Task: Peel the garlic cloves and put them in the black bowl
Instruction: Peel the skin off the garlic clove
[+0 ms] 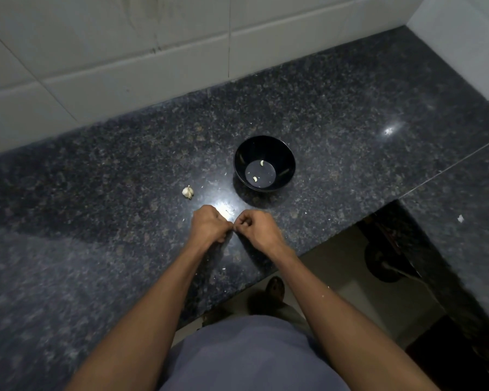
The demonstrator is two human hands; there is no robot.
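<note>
A dark speckled granite counter ran along a wall of pale tiles, and at the near right its edge gave way to a floor in shadow. Near the middle of the counter stood the black bowl, upright, with two small pale garlic pieces lying on its flat bottom, one toward the far side and one nearer. To the left of the bowl and apart from it sat the garlic bulb, small and white, alone on the stone. Tiny white flecks of peel were scattered over the counter, the largest at the far right. Just near of the bowl and the bulb, the left hand and the right hand met above the counter, knuckles up, both with fingers curled tight and their tips touching at one spot between them. Whatever they pinched there was too small and too hidden to make out. Both bare forearms reached in from the near edge, over a grey-blue garment.
</note>
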